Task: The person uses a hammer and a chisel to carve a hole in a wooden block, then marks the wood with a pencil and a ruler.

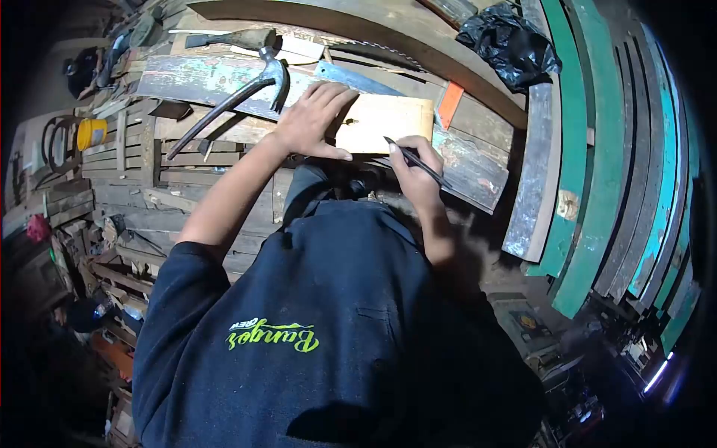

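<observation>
A short, pale wooden board (388, 123) lies across a worn plank with flaking paint (470, 168). My left hand (314, 123) grips its left end, fingers over the top and thumb along the near edge. In my right hand (418, 168) is a dark pencil (426, 168), its tip by the board's near edge at the right. Left of my left hand rests a claw hammer (243, 93), its head towards the far side. A flat blue strip (347, 76) and an orange-red piece (449, 103) lie beyond the board, partly covered; whether they join is hidden.
A chisel-like tool (231, 39) lies beyond the hammer. At the far right of the bench sits a black plastic bag (511, 45). Long green boards (594, 149) are stacked to the right. A yellow container (91, 134) stands left among wooden slats.
</observation>
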Tool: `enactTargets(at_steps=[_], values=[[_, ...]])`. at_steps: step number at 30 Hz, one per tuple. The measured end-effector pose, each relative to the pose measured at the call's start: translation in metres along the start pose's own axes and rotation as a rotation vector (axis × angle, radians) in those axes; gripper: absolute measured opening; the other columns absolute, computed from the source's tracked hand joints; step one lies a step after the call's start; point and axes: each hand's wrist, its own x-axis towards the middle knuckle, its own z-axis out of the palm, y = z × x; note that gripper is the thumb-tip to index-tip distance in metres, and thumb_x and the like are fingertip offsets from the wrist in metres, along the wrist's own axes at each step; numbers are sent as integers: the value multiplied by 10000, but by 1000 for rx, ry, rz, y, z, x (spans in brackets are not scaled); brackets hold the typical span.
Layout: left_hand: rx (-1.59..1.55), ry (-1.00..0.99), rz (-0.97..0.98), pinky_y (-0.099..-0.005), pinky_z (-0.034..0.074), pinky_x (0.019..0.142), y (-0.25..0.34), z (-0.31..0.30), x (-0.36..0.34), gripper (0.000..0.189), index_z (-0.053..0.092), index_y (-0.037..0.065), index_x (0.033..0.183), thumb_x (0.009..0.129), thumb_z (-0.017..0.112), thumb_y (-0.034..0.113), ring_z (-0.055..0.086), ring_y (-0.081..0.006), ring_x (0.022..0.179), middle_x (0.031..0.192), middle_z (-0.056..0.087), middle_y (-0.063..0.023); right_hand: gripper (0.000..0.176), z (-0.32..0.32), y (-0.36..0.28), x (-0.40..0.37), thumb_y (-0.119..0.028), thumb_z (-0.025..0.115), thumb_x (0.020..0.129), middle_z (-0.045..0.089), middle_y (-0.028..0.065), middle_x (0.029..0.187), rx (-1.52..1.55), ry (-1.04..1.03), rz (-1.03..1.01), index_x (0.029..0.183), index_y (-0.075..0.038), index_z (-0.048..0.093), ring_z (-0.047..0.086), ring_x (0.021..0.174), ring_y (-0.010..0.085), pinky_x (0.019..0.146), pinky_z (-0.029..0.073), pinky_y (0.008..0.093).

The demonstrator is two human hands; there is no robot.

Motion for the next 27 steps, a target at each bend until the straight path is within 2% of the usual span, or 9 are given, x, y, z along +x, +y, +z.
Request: enactTargets(at_steps=[3, 5, 7, 8, 13, 15, 18, 25, 27], values=[[-16, 9, -1, -512, 308, 1103, 0, 1, -1, 1068, 401, 22, 1392, 604, 750, 652, 463, -392, 1243, 1311, 494, -207, 102, 15, -8, 27, -88, 696, 841, 624, 112, 727, -29, -117, -111, 877, -17, 632, 597, 595, 188, 578, 476, 299], [2, 19, 1, -504, 315, 1100, -1, 1, -1, 1063, 409, 23, 1390, 599, 750, 646, 464, -390, 1241, 1310, 498, -203, 122, 23, -8, 37, -112, 697, 839, 616, 112, 713, -44, -135, -133, 875, -17, 629, 590, 588, 177, 579, 471, 295], [-18, 20, -1, -500, 318, 1098, 0, 0, -1, 1055, 418, 24, 1388, 603, 746, 649, 463, -387, 1243, 1308, 502, -196, 113, 29, -3, 41, -101, 697, 844, 613, 55, 694, -6, -180, -58, 850, -20, 618, 550, 604, 109, 574, 450, 268], [-26, 24, -1, -501, 321, 1096, 0, 0, -1, 1053, 423, 28, 1389, 604, 741, 653, 463, -385, 1245, 1309, 505, -192, 124, 30, 0, 41, -107, 700, 823, 593, 89, 673, -12, -184, -26, 849, -17, 618, 563, 576, 156, 562, 453, 293], [-26, 38, 13, -525, 321, 1087, 0, 0, -1, 1078, 419, 19, 1386, 605, 722, 697, 463, -404, 1239, 1311, 493, -217, 118, 32, 4, 40, -97, 694, 826, 594, 89, 673, -29, -171, -39, 832, -17, 607, 567, 577, 167, 561, 456, 299], [-18, 42, 8, -501, 317, 1098, 0, 0, -1, 1058, 421, 39, 1394, 608, 720, 682, 459, -376, 1258, 1311, 504, -191, 114, 32, 2, 41, -94, 692, 821, 607, 101, 695, -36, -163, -98, 836, -17, 608, 587, 589, 185, 570, 469, 307], [-16, 32, 1, -500, 318, 1094, -2, 2, -1, 1057, 430, 41, 1388, 603, 719, 688, 458, -373, 1261, 1308, 507, -187, 111, 31, 1, 40, -91, 688, 817, 619, 110, 715, -41, -171, -53, 841, -17, 609, 605, 602, 199, 582, 481, 313], [-25, 33, 9, -507, 315, 1093, -1, 0, -1, 1057, 425, 42, 1393, 619, 706, 706, 458, -373, 1261, 1314, 505, -184, 109, 31, 2, 40, -101, 687, 819, 616, 109, 706, -59, -175, -46, 841, -24, 613, 608, 604, 197, 581, 481, 310], [-16, 25, -1, -508, 313, 1093, -1, 1, -1, 1057, 425, 42, 1394, 623, 705, 709, 456, -371, 1264, 1317, 503, -186, 106, 33, 3, 41, -99, 687, 819, 613, 107, 701, -36, -151, -97, 834, -25, 612, 606, 601, 193, 577, 479, 308]])
